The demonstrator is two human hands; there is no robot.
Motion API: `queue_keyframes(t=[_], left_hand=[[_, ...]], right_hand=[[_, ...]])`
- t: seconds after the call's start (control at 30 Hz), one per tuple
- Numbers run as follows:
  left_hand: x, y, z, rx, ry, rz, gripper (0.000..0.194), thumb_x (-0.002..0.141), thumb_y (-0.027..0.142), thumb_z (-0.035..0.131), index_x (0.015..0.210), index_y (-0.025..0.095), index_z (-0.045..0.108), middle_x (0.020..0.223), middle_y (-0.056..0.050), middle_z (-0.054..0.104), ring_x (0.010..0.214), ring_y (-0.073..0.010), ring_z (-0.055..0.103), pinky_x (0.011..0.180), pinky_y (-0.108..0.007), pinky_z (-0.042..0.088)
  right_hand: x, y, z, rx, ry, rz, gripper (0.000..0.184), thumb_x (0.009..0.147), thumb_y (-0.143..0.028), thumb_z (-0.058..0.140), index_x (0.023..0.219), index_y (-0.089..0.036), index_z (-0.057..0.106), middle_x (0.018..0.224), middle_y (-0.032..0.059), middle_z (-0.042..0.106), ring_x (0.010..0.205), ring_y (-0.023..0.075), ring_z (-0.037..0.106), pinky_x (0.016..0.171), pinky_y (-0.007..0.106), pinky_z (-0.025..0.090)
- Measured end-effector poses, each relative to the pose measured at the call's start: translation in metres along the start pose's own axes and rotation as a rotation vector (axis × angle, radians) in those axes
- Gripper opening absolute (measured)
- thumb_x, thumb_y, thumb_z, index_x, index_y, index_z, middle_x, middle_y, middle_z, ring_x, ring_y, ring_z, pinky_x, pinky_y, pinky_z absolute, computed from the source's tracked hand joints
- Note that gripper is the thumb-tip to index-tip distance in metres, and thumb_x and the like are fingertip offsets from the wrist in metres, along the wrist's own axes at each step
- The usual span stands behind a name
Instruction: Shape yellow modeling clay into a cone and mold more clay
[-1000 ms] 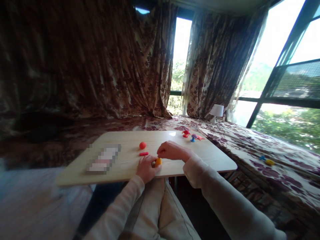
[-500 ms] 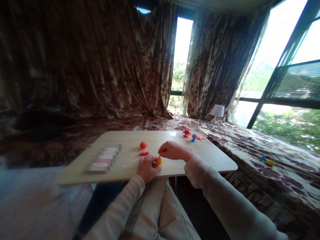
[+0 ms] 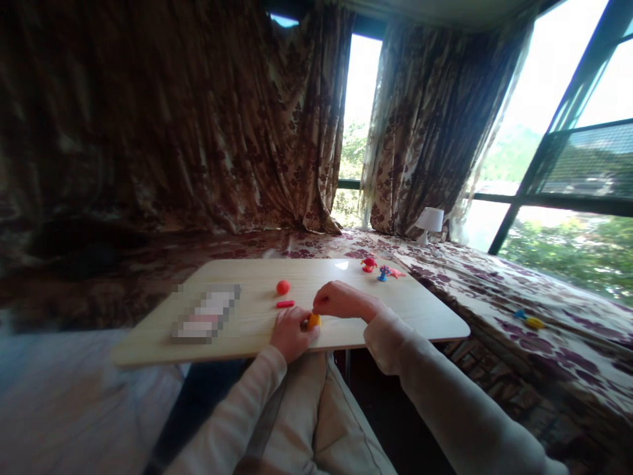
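Steadying the yellow piece (image 3: pixel 315 320) with the left hand (image 3: pixel 293 334), working at its top with the right hand (image 3: pixel 346 300).

Gripped between left thumb and fingers, near the close edge of the table (image 3: pixel 420 320), and partly hidden by them. Curled inward at the right hand, with fingertips at or just above the piece; cannot tell whether closed on anything. Probably best to brace low with the left thumb, pressing lightly, and to work the right fingertips in small, straight moves without tipping the piece. Lying just beyond the left hand: a red bar (image 3: pixel 285 304), then a ball (image 3: pixel 283 287); likely easy to brush with left knuckles. Set well beyond the right hand, to its right: red (image 3: pixel 368 264), blue (image 3: pixel 383 273) and pink (image 3: pixel 396 272) figures, seemingly out of the way. Left of the left hand, well apart: a pixelated patch (image 3: pixel 208 313), unreadable.
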State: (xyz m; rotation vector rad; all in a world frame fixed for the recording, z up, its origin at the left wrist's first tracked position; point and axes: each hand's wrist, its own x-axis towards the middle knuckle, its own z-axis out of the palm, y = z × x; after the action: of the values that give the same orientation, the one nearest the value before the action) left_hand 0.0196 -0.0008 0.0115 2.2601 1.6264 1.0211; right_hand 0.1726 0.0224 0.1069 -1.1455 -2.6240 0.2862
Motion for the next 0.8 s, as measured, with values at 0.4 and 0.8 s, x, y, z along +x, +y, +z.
queue_keyframes(t=[0.4,0.8], left_hand=[[-0.001,-0.003,0.002,-0.021,0.008,-0.002,0.026,0.07,0.026,0.063,0.095,0.024,0.068,0.09,-0.002,0.068,0.097,-0.0225,0.059,0.096,-0.04,0.038],[-0.001,-0.001,0.0,-0.014,-0.01,0.001,0.021,0.069,0.024,0.061,0.089,0.021,0.068,0.091,-0.004,0.07,0.096,-0.0234,0.059,0.099,-0.041,0.036]], right_hand=[[-0.002,0.0,-0.008,0.025,0.016,0.006,0.025,0.078,-0.016,0.051,0.081,-0.008,0.075,0.067,0.0025,0.068,0.06,0.0092,0.052,0.054,0.019,0.033],[0.002,0.0,0.0,0.033,-0.004,-0.01,0.02,0.072,-0.013,0.056,0.078,-0.012,0.076,0.068,0.0028,0.069,0.06,0.0104,0.054,0.056,0.02,0.036]])
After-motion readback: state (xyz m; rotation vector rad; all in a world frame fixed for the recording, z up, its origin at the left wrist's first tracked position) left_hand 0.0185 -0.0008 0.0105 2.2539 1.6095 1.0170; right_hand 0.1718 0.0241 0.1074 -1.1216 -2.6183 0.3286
